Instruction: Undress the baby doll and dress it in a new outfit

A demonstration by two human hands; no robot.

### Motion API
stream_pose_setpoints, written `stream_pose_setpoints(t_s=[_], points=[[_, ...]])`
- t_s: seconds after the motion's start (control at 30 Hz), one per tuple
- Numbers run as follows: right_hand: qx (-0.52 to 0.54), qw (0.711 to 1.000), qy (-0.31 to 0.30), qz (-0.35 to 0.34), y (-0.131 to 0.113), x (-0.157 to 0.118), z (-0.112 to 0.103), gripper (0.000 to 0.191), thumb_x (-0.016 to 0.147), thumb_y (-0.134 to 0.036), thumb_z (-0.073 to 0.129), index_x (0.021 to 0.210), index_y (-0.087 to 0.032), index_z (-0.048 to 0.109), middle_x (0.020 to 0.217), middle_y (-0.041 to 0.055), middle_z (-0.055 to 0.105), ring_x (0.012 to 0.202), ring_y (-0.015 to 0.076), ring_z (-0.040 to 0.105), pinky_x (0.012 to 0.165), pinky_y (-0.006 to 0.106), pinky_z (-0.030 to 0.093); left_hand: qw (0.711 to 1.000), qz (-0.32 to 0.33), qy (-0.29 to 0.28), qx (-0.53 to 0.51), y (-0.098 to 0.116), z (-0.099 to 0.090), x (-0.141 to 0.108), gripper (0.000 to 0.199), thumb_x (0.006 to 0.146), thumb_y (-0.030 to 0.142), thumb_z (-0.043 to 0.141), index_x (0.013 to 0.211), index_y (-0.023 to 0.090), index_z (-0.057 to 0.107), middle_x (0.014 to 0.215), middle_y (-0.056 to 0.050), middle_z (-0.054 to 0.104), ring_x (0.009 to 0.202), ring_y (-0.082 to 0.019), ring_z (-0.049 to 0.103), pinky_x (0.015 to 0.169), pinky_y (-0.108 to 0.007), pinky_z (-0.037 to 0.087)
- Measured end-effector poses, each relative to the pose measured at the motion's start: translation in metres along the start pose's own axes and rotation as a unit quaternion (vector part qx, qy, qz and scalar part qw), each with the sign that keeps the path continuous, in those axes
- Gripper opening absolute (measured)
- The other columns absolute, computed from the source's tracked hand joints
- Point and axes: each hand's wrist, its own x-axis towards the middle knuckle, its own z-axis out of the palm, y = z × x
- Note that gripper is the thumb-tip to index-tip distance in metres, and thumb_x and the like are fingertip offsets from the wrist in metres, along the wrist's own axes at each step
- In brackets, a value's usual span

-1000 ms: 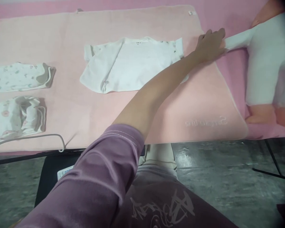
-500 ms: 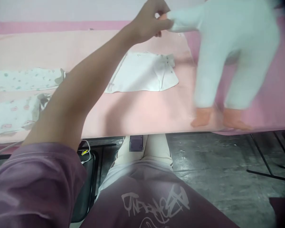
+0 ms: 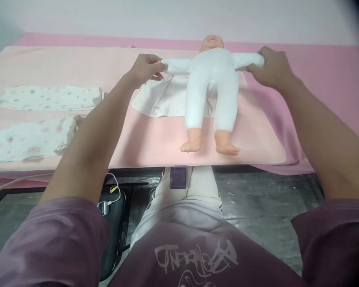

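Note:
A baby doll (image 3: 213, 71) with a white cloth body and bare plastic head and feet is held by its outstretched arms, face up, over the bed. My left hand (image 3: 148, 69) is closed round the end of one doll arm. Round the other arm's end, my right hand (image 3: 273, 65) is wrapped; both doll hands are hidden. Behind and beneath the doll, a white baby shirt (image 3: 164, 97) lies spread on the pink mat (image 3: 155, 139), partly covered from view. Whether the doll's back touches the shirt, I cannot tell.
To the left lie a baby garment with green spots (image 3: 48, 97) and another with pink prints (image 3: 32, 139). A darker pink sheet (image 3: 332, 87) shows under the mat. Below the bed's edge are a black stool (image 3: 112, 239) with a white cable (image 3: 118, 187) and my legs.
The doll has moved left, from the right side to above the white shirt. My right hand has come into view on its arm, and my left hand has shifted left.

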Motion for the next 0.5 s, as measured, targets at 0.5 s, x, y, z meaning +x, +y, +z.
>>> stream_pose_setpoints(t_s=[0.5], points=[[-0.069, 0.985, -0.136, 0.077, -0.013, 0.002, 0.053, 0.062, 0.114, -0.055, 0.068, 0.153, -0.007, 0.062, 0.139, 0.0291, 0.074, 0.125, 0.0377, 0.069, 0.093, 0.049, 0.049, 0.993, 0.000, 0.102, 0.058, -0.059, 0.031, -0.009, 0.074, 0.093, 0.090, 0.075, 0.126, 0.024, 0.072, 0.131, 0.000, 0.083, 0.117, -0.019, 0.066, 0.121, -0.047, 0.060]])
